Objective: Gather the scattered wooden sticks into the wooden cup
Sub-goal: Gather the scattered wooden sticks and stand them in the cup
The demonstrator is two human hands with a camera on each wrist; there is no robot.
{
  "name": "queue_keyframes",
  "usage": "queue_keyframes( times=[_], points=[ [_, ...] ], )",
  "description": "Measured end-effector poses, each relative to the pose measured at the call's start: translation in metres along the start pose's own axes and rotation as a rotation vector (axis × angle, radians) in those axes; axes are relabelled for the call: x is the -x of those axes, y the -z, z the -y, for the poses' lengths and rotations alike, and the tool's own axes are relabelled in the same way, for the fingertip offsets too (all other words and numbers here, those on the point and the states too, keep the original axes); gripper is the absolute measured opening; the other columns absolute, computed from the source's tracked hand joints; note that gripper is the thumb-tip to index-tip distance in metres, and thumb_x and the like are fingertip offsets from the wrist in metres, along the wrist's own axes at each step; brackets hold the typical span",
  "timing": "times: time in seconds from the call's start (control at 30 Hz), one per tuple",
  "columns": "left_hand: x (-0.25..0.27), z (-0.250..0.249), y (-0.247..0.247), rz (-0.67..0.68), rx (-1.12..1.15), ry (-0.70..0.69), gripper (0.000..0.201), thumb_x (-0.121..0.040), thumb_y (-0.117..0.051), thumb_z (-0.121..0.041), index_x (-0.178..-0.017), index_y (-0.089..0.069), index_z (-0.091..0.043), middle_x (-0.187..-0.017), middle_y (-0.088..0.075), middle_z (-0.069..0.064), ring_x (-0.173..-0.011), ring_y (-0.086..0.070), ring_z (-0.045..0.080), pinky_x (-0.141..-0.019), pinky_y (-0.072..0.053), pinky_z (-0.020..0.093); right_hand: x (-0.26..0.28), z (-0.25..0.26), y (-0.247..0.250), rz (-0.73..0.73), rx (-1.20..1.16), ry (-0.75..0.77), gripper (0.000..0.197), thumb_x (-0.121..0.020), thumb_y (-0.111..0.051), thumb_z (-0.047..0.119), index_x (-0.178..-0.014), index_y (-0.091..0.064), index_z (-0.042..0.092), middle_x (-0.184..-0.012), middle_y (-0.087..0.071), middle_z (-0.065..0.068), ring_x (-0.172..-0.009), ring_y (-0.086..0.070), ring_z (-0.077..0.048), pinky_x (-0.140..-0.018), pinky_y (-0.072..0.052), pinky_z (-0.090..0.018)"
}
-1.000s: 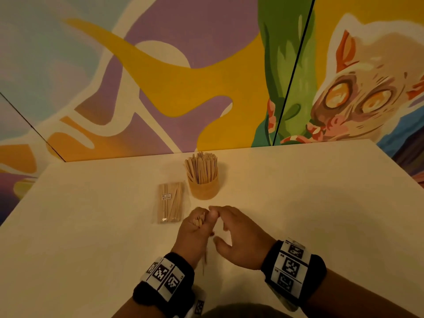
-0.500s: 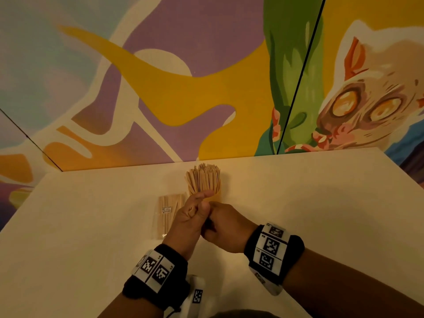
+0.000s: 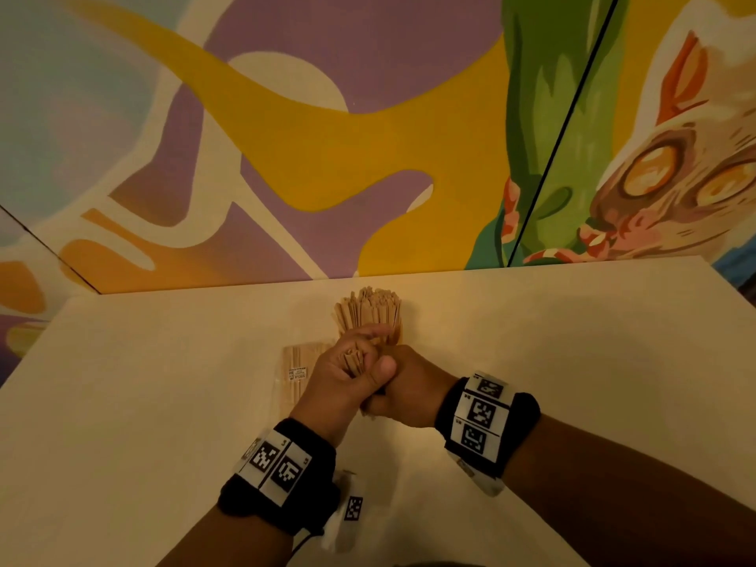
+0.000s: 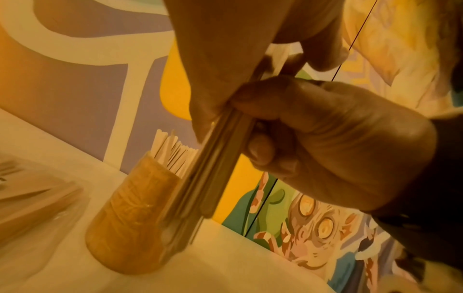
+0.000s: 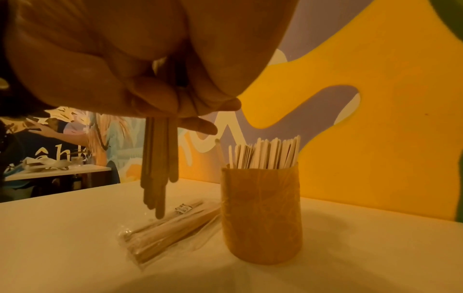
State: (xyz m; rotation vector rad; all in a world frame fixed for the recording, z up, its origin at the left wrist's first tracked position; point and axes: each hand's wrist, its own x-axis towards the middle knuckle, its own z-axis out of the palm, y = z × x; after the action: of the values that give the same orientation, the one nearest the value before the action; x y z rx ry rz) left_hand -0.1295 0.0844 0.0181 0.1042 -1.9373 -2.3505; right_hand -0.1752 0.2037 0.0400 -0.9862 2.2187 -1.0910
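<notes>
Both hands meet just in front of the wooden cup (image 5: 260,214), which stands upright, packed with several pale sticks (image 3: 368,311). My left hand (image 3: 339,374) and right hand (image 3: 409,386) together grip one bundle of wooden sticks (image 4: 218,162). The bundle (image 5: 157,158) hangs upright below the fists, its lower ends unevenly staggered a little above the table. It is beside the cup (image 4: 135,218), not in it. In the head view the hands hide most of the cup, and stick ends (image 3: 354,360) show inside the left fist.
A clear plastic packet of sticks (image 5: 170,228) lies flat on the pale table (image 3: 163,403), left of the cup and under the hanging bundle. A painted wall (image 3: 368,157) stands right behind the cup. Another table with clutter (image 5: 57,168) stands further off.
Both hands rose off the table with the gathered sticks and moved forward to the cup. The bundle now stands upright, held by both hands.
</notes>
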Motion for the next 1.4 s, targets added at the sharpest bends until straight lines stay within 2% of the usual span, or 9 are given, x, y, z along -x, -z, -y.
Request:
queue_keyframes(
  times=[0.13,0.33,0.57,0.73,0.93,1.13,1.27,1.33,1.4],
  points=[
    [-0.003,0.0,0.002,-0.141,0.06,-0.047,0.075,-0.046,-0.088,-0.051,-0.109,-0.055,-0.026,-0.122,-0.056,-0.002,-0.115,-0.056,0.015,-0.081,-0.051,0.026,-0.013,-0.003,0.013,-0.063,0.1,0.004,0.01,-0.081,-0.069,0.008,-0.079,-0.062,0.015,-0.082,-0.061,0.0,-0.074,-0.059,-0.014,-0.062,-0.047,-0.021],
    [-0.003,0.011,0.019,-0.36,0.086,0.023,0.056,-0.063,-0.069,-0.025,-0.112,-0.046,-0.038,-0.124,-0.045,0.002,-0.125,-0.042,0.021,-0.089,-0.041,0.027,-0.048,-0.027,0.037,-0.422,0.215,-0.099,0.015,-0.09,-0.059,0.028,-0.088,-0.055,0.014,-0.085,-0.059,-0.001,-0.076,-0.054,-0.017,-0.065,-0.037,-0.022],
    [-0.005,0.015,0.028,-0.406,0.023,0.096,0.061,-0.058,-0.055,-0.008,-0.108,-0.043,-0.041,-0.12,-0.046,0.003,-0.118,-0.045,0.023,-0.089,-0.044,0.037,-0.063,-0.049,0.011,-0.237,0.266,-0.235,0.021,-0.092,-0.058,0.029,-0.098,-0.059,0.009,-0.09,-0.06,-0.006,-0.078,-0.049,-0.016,-0.068,-0.038,-0.025],
    [-0.017,0.025,0.032,-0.443,-0.056,0.151,0.062,-0.08,-0.054,0.014,-0.119,-0.035,-0.031,-0.124,-0.042,0.005,-0.122,-0.043,0.026,-0.087,-0.045,0.039,-0.069,-0.05,0.012,-0.225,0.311,-0.208,0.021,-0.09,-0.06,0.029,-0.097,-0.063,0.009,-0.094,-0.067,-0.009,-0.087,-0.061,-0.024,-0.07,-0.043,-0.025],
    [-0.039,0.042,0.039,-0.31,-0.202,0.251,0.096,-0.069,-0.077,0.002,-0.142,-0.021,-0.026,-0.147,-0.029,0.001,-0.134,-0.033,0.021,-0.109,-0.035,0.045,-0.07,-0.053,0.015,-0.296,0.257,-0.217,0.043,-0.077,-0.074,0.032,-0.112,-0.057,0.014,-0.111,-0.061,-0.003,-0.101,-0.058,-0.02,-0.079,-0.048,-0.028],
    [-0.075,0.048,0.049,-0.162,-0.264,0.348,0.14,-0.029,-0.084,-0.024,-0.148,-0.01,-0.015,-0.149,-0.031,0.009,-0.132,-0.038,0.029,-0.104,-0.04,0.052,-0.068,-0.063,0.023,-0.606,0.035,-0.213,0.097,-0.057,-0.088,0.039,-0.136,-0.033,0.026,-0.135,-0.033,0.001,-0.122,-0.039,-0.015,-0.1,-0.043,-0.03],
    [-0.098,0.041,0.05,0.038,-0.217,0.297,0.098,-0.038,-0.084,0.005,-0.127,-0.044,-0.004,-0.114,-0.068,0.012,-0.106,-0.065,0.027,-0.083,-0.056,0.041,-0.073,-0.086,0.023,-0.356,-0.355,-0.374,0.127,-0.054,-0.092,0.028,-0.149,-0.009,0.027,-0.154,-0.023,0.0,-0.139,-0.029,-0.02,-0.111,-0.034,-0.041],
    [-0.103,0.035,0.049,0.128,-0.244,0.252,0.071,-0.044,-0.069,0.015,-0.106,-0.055,-0.015,-0.09,-0.075,-0.005,-0.091,-0.07,0.011,-0.072,-0.056,0.025,-0.078,-0.095,0.021,-0.247,-0.403,-0.392,0.127,-0.05,-0.094,0.023,-0.149,-0.014,0.026,-0.148,-0.036,0.0,-0.134,-0.039,-0.02,-0.11,-0.037,-0.041],
    [-0.107,0.036,0.053,0.147,-0.277,0.265,0.074,-0.046,-0.069,0.012,-0.111,-0.054,-0.018,-0.1,-0.072,0.0,-0.104,-0.066,0.021,-0.083,-0.055,0.033,-0.084,-0.099,0.019,-0.191,-0.363,-0.364,0.116,-0.047,-0.095,0.023,-0.143,-0.03,0.024,-0.137,-0.05,0.003,-0.124,-0.049,-0.017,-0.107,-0.041,-0.04]
  ],
)
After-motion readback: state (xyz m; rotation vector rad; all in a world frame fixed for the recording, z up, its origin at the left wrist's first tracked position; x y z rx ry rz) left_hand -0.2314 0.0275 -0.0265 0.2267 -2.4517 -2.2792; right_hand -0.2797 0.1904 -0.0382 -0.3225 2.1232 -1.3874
